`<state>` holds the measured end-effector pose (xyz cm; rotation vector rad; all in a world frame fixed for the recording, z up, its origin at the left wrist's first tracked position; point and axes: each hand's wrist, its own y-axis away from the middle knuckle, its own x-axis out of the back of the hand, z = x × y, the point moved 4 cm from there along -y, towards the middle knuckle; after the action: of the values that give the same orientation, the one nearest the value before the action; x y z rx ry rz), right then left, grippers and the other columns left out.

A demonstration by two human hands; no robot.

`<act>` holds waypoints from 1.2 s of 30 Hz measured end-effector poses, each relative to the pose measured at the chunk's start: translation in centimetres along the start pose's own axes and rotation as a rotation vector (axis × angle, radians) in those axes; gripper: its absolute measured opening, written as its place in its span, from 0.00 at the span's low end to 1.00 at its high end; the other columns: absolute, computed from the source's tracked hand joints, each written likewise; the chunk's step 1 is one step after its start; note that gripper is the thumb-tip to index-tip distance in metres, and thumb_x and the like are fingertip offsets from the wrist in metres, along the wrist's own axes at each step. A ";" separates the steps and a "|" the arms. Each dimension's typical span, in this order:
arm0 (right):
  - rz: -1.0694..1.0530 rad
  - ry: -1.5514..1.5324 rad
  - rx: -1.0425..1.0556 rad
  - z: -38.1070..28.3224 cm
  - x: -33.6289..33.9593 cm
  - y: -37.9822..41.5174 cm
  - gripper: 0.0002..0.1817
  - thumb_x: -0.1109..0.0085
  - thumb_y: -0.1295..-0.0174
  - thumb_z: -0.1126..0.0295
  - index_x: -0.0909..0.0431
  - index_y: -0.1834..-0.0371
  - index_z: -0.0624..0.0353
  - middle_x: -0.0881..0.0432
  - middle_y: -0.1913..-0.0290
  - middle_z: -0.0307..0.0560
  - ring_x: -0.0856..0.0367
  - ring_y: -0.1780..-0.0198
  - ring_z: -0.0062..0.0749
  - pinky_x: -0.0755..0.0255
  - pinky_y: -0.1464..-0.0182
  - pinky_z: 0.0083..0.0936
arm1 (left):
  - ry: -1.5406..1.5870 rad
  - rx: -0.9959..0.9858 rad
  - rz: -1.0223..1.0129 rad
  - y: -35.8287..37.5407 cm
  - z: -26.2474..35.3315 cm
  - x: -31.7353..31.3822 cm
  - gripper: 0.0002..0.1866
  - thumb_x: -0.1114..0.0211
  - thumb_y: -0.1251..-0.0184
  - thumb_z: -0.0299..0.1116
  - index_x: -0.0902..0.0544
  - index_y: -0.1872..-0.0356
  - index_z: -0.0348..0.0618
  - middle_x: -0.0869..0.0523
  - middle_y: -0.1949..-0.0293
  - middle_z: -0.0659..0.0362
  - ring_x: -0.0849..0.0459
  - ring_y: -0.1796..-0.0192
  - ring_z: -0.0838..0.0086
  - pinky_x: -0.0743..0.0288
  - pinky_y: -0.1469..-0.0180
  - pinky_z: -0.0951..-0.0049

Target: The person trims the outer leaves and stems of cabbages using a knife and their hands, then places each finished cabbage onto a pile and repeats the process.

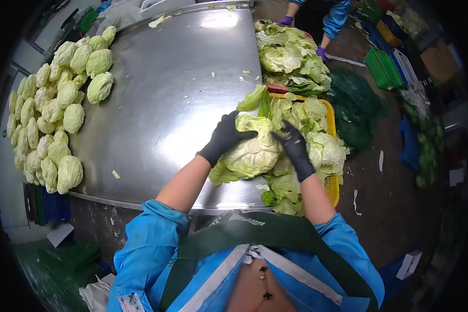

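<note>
A pale green cabbage [255,151] with loose outer leaves lies at the right edge of the metal table [161,104]. Black gloves cover both hands. My left hand [225,138] grips the cabbage on its left side, thumb across the top. On the right side of the same head, my right hand [293,147] has its fingers bent against the leaves. Just beyond it, a yellow crate [332,119] is heaped with loose leaves [317,112]. One upright leaf [254,100] stands behind the cabbage.
Many trimmed cabbages [67,93] are piled at the table's left. Behind the yellow crate, more leaves [288,54] fill a red crate [278,89]. A co-worker's purple-gloved hands [321,53] are at the far right. Green netting [356,104] and a green crate [383,68] lie on the floor.
</note>
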<state>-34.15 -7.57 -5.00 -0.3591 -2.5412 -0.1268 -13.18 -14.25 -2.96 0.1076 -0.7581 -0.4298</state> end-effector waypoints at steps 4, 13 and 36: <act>-0.183 -0.501 -0.256 2.0 -2.5 2.9 0.41 0.29 0.52 0.56 0.35 0.38 0.68 0.27 0.42 0.53 0.28 0.43 0.33 0.35 0.41 0.27 | 0.452 0.058 0.075 -1.8 -3.2 0.9 0.24 0.33 0.42 0.44 0.23 0.48 0.41 0.16 0.61 0.53 0.17 0.60 0.70 0.25 0.55 0.73; -0.344 -0.687 -0.212 4.7 -2.6 4.3 0.40 0.28 0.53 0.70 0.37 0.35 0.65 0.28 0.40 0.46 0.30 0.42 0.27 0.38 0.39 0.24 | -0.368 -0.414 0.777 0.3 -2.7 4.4 0.30 0.29 0.49 0.37 0.29 0.44 0.42 0.25 0.45 0.50 0.27 0.43 0.59 0.34 0.41 0.63; -0.495 -0.158 0.280 -1.9 5.5 13.6 0.50 0.24 0.65 0.64 0.39 0.33 0.59 0.30 0.37 0.47 0.32 0.40 0.37 0.44 0.34 0.32 | 0.036 -0.493 -0.361 10.5 1.0 1.9 0.15 0.30 0.51 0.26 0.17 0.59 0.44 0.15 0.62 0.58 0.17 0.59 0.67 0.25 0.54 0.70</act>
<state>-33.80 6.41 -0.18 0.3864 -2.7042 0.0753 -9.09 -5.43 1.56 -0.2137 -0.5782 -0.9436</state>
